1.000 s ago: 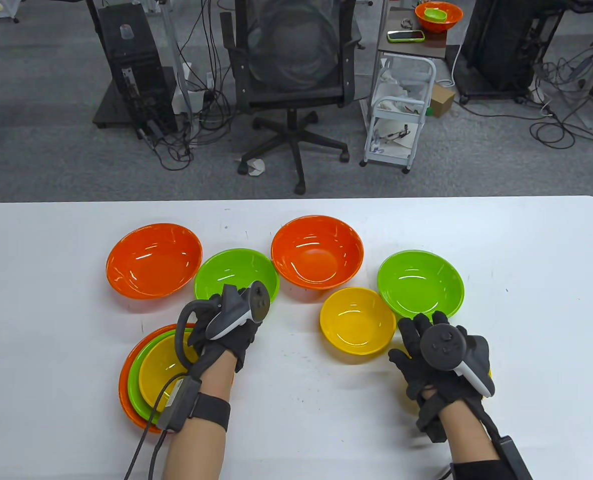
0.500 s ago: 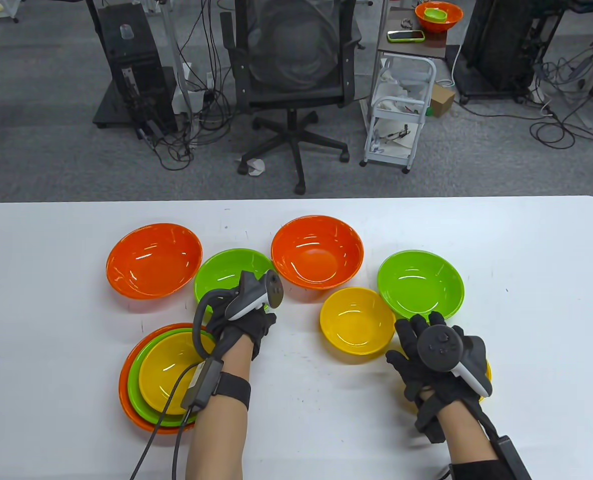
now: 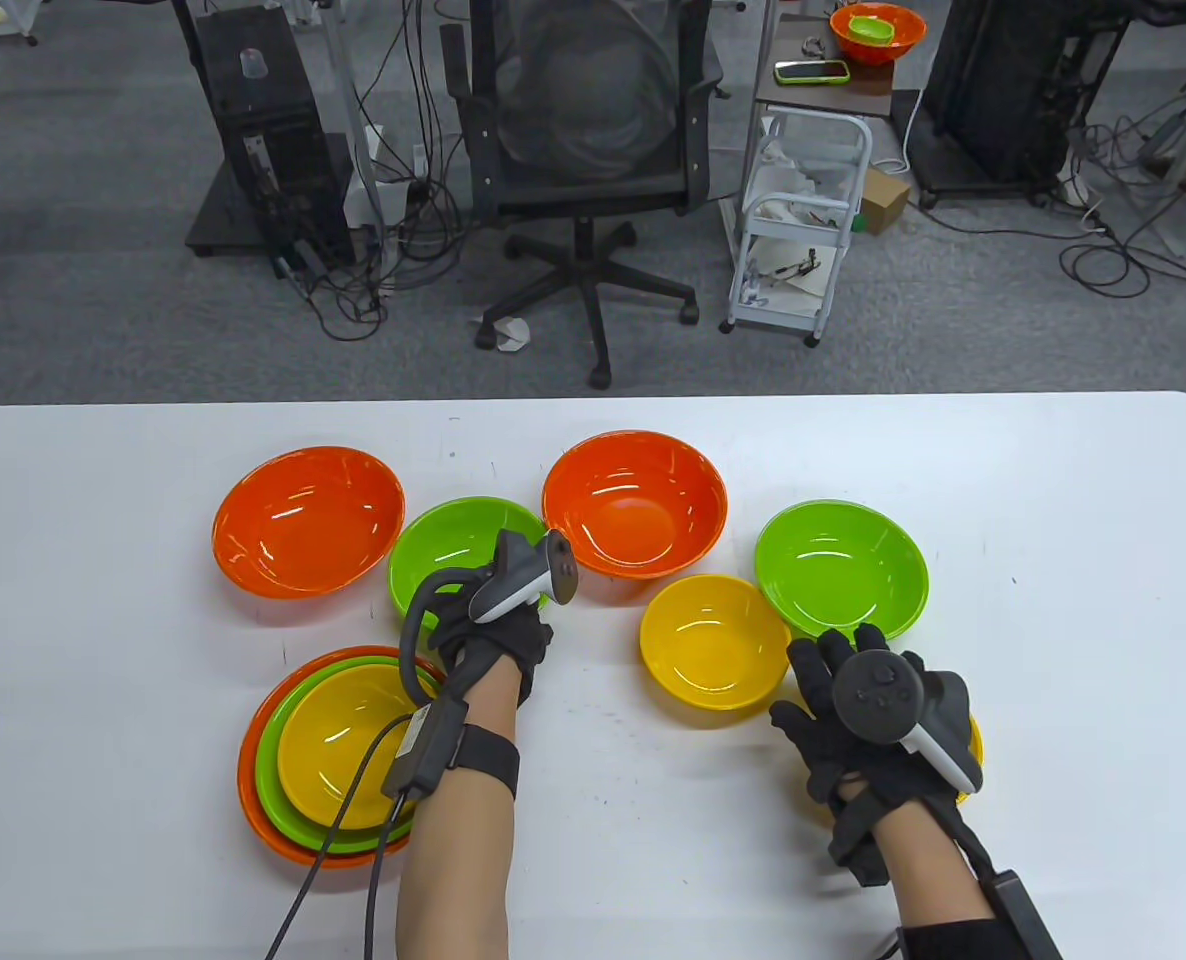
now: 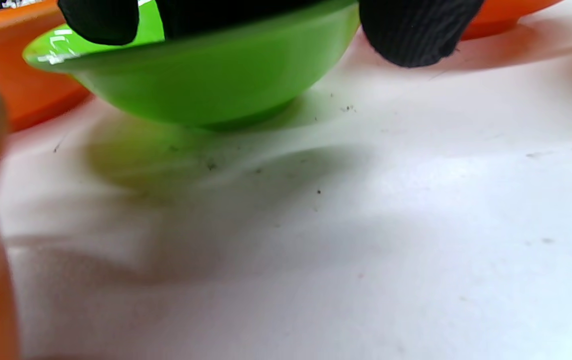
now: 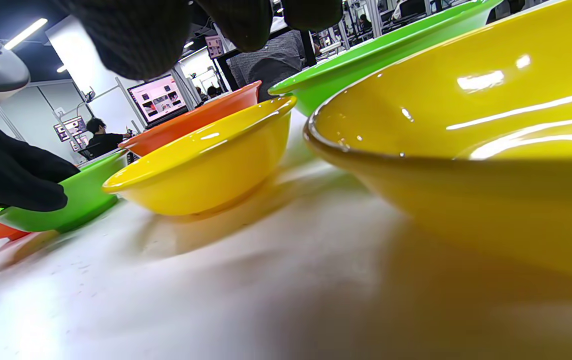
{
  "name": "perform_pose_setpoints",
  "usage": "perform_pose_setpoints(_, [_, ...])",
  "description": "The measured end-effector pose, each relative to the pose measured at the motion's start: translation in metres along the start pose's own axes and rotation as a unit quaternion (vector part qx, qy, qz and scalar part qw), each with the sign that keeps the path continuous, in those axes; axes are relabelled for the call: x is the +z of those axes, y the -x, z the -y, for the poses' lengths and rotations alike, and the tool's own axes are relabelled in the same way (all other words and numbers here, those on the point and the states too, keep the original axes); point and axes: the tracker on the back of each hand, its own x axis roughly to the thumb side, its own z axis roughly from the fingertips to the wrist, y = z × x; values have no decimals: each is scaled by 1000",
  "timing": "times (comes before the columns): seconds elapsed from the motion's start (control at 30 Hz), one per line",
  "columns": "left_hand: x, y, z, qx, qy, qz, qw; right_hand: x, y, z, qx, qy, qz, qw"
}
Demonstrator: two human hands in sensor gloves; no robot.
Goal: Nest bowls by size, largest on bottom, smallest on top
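Left hand (image 3: 488,635) reaching onto the left green bowl (image 3: 453,550); one stack (image 3: 338,750) already nested at bench (image 3: 1053,500) front-left.

Fingertips (image 4: 416,35) sit over its near rim; can't tell if they grip. Right hand (image 3: 873,730) rests spread over a yellow bowl (image 5: 466,165), grip not visible. Likely next: seat that green in an orange bowl (image 3: 308,520), then a yellow bowl (image 3: 715,642). All glossy, smooth, round plastic, probably slippery, so pinch the rim.
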Motion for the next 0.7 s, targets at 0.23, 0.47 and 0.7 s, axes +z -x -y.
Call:
perform_pose_setpoints(0.23, [-1,0,1,2,5,-4,1000,0,1,0,-1,0,-3,1000])
perform_pose_setpoints(0.47, [5,2,-2,-18,-7,-13,1000,0,1,0,-1,1,-1,1000])
perform_pose_setpoints(0.7, [16,9,-8,-14,-3,-12,1000,1,2,2,-5,6,0,1000])
